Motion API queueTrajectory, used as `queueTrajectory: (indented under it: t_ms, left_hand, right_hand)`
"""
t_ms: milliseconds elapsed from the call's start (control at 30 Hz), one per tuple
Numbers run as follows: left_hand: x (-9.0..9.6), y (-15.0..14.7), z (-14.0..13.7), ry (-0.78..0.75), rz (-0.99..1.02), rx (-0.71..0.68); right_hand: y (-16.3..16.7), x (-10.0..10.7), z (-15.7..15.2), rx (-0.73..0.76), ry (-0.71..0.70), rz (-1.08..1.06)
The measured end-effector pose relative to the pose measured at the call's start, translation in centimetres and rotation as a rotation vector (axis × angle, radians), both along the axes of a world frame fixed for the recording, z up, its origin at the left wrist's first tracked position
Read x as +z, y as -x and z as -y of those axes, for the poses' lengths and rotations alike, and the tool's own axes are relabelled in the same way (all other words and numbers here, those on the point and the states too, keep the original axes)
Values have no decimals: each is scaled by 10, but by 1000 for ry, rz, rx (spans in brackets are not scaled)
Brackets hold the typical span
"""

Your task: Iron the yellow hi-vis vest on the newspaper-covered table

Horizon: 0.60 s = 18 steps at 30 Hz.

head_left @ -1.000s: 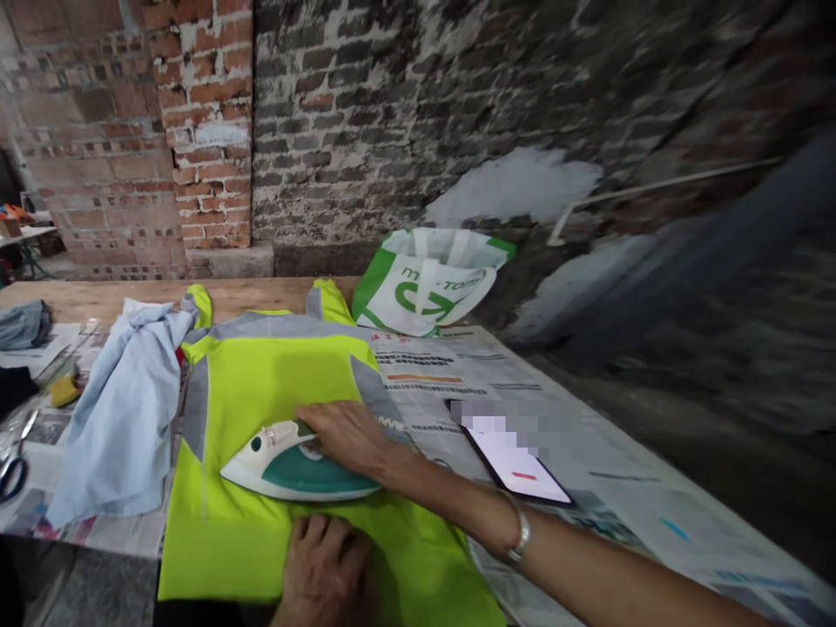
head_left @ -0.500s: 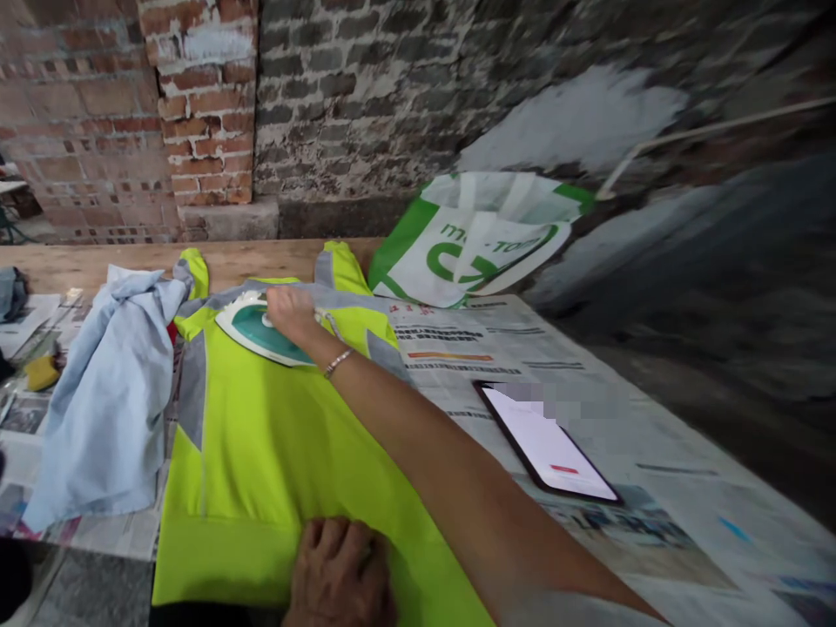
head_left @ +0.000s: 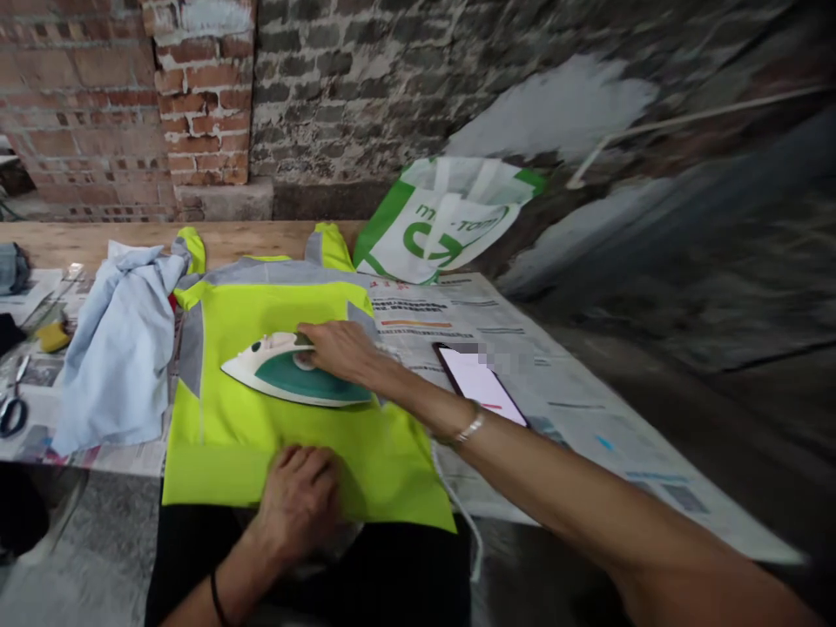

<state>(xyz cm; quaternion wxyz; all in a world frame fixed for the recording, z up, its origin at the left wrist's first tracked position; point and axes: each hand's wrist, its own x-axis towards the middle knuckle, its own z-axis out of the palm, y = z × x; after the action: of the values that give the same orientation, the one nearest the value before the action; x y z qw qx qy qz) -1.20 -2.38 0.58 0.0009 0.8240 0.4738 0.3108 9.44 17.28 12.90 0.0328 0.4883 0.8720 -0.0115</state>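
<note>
Head view: right hand [head_left: 340, 350] grips iron [head_left: 293, 381]; left hand [head_left: 300, 496] flattens shirt [head_left: 274, 305].

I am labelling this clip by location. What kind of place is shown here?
Probably a makeshift ironing spot in a rough workshop or storeroom: bare brick wall, wooden table covered with newspaper, and an iron on a yellow garment.

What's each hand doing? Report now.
Left hand: pressed flat on the yellow garment's hem.
Right hand: closed on the iron.

iron [head_left: 297, 380]: white-green, flat on garment | garment [head_left: 261, 418]: neon yellow-grey, spread flat on table
</note>
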Motion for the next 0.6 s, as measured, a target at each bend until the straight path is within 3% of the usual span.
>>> queueTrajectory:
  t_ms: [100,200,333,600]
  left_hand:
    - [9,27,24,-59,27,16]
    - [17,55,44,-105,23,130]
    - [17,75,48,-122,4,214]
    - [7,75,37,-201,-24,276]
  right_hand:
    - [-29,-3,37,54,51,-9]
    - [-42,-4,58,117,70,-40]
    - [-28,5,65,155,63,-52]
    - [5,26,61,257,93,-106]
